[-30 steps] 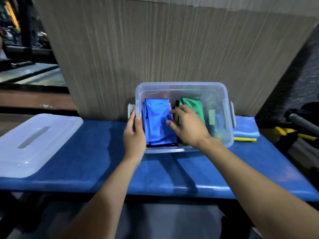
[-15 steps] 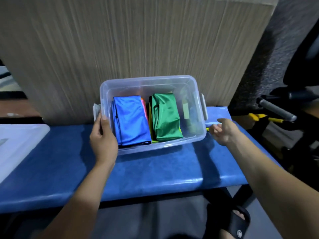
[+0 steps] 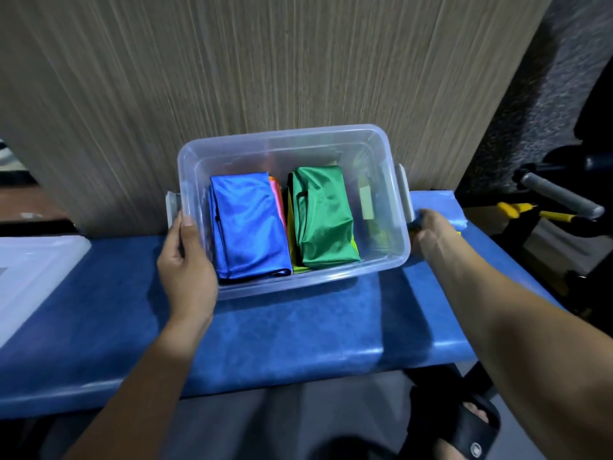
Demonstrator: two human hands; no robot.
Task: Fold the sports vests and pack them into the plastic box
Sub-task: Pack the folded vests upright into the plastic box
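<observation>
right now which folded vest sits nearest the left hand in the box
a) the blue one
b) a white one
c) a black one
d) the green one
a: the blue vest lies at the left end of the clear plastic box, right beside the left hand that holds that end's rim, while the green vest lies further to the right.
</observation>
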